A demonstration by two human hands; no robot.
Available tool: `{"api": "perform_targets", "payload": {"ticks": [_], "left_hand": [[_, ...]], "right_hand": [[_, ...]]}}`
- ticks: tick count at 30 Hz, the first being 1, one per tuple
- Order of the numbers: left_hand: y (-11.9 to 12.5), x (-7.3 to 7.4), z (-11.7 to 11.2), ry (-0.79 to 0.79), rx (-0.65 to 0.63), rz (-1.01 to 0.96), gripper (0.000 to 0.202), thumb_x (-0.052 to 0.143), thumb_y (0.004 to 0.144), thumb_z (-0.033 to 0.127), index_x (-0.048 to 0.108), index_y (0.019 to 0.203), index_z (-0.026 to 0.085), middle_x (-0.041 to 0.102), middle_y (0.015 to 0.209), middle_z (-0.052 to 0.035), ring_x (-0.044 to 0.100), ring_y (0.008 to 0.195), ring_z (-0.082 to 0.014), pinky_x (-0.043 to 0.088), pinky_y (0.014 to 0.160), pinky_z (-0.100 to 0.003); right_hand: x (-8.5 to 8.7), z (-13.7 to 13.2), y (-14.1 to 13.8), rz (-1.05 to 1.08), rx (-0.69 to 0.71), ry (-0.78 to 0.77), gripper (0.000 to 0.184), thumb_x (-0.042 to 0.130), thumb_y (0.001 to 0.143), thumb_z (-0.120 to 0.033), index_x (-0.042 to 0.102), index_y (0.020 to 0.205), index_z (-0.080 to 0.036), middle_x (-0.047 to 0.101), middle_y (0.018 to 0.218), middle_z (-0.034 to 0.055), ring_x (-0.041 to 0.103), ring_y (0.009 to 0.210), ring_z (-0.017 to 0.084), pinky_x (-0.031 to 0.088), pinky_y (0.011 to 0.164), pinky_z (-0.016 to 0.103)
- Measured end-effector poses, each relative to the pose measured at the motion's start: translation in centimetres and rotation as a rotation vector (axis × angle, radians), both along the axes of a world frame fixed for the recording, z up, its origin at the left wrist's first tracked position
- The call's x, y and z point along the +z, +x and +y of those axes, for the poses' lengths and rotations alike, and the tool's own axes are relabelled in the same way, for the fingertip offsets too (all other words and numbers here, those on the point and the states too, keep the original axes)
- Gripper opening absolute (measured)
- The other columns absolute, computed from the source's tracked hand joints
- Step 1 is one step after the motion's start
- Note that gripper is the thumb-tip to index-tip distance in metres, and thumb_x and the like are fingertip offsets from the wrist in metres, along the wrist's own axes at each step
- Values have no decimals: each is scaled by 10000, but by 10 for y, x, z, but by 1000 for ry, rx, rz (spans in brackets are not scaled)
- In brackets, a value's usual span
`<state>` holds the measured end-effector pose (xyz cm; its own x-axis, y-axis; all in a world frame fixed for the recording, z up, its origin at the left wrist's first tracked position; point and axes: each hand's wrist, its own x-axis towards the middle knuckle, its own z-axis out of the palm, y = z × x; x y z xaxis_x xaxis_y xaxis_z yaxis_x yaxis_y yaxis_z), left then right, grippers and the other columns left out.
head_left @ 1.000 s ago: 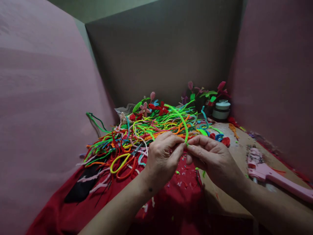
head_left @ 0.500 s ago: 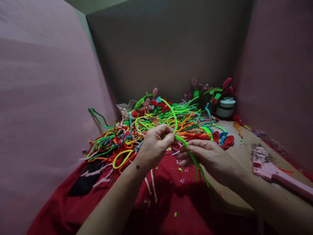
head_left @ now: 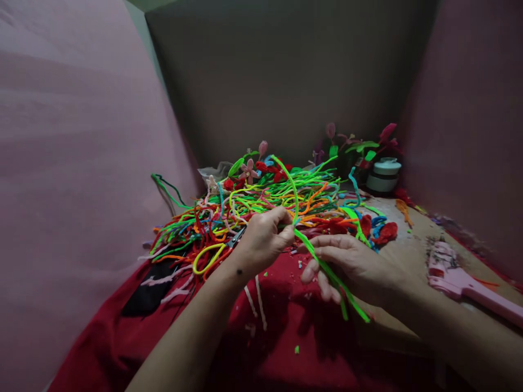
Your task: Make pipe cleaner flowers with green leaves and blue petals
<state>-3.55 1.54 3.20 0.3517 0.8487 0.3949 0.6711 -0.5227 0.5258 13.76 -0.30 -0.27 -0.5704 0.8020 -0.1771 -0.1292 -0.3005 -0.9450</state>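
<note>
Left grip (head_left: 267, 233) pinches green fuzzy stems (head_left: 304, 240) while the right grip (head_left: 347, 261) lies loosely spread against them.

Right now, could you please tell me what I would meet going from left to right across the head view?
Flat black item, scissors with a yellow handle loop, left hand, right hand, pink glue gun.

You had bright green fuzzy strands (head_left: 332, 276) pinched in your left fingers (head_left: 287, 235). One length arched upward from the pinch, its tip leaning to your left; two lengths slanted down to your right across your right fingers (head_left: 335, 240), their ends free, slightly apart and uneven.
</note>
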Motion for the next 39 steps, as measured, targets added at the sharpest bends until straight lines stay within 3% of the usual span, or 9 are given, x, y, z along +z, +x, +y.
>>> {"api": "perform_targets", "payload": {"ticks": [4,9,16,18,21,26,35,39], "left_hand": [[2,0,0,-104,-10,-44,78,455,729,164,484,657,164,449,583,46,404,541,-82,314,516,-196],[6,2,-4,-107,-45,17,70,474,708,161,490,640,159,434,582,46,380,555,-85,300,517,-203],[8,0,-8,-104,-105,-67,76,476,707,125,519,654,156,490,600,37,427,568,-86,331,545,-201],[8,-1,-7,-144,-96,-100,77,481,702,129,522,642,154,477,588,40,418,558,-83,331,536,-198],[5,-2,-4,-220,-76,-186,67,482,698,141,515,640,150,445,563,51,389,526,-73,320,505,-189],[1,-3,1,-294,-83,-263,40,489,691,152,505,655,146,440,548,57,378,490,-58,314,473,-180],[-11,-3,15,-322,-26,-450,56,523,674,175,487,639,151,446,520,60,390,448,-50,313,446,-179],[-18,1,18,-329,-2,-478,80,546,665,178,482,625,152,448,496,63,409,439,-52,324,455,-183]], "right_hand": [[2,1,-7,34,-83,57,192,551,767,-294,545,885,-142,672,662,35,536,380,85,414,352,192],[3,2,-10,-117,-206,153,221,528,801,-346,558,731,-139,620,552,2,430,329,42,262,303,148],[-3,5,-4,-84,-3,117,298,547,771,-309,550,539,-123,516,372,-10,380,273,38,224,290,157],[-3,4,-5,-62,32,54,272,551,769,-307,568,575,-117,544,386,1,410,271,48,239,276,150],[-3,1,-8,8,26,-64,176,590,736,-292,570,717,-118,676,586,61,515,311,84,330,267,155],[-7,-3,-11,69,35,-85,147,585,745,-257,558,760,-113,698,664,95,600,390,125,446,320,186],[-18,-12,-10,72,55,-169,142,598,763,-246,562,759,-109,682,630,77,621,425,138,492,381,219],[-27,-12,-8,87,94,-130,195,611,756,-291,590,795,-101,678,657,73,588,404,110,433,345,186]]}}
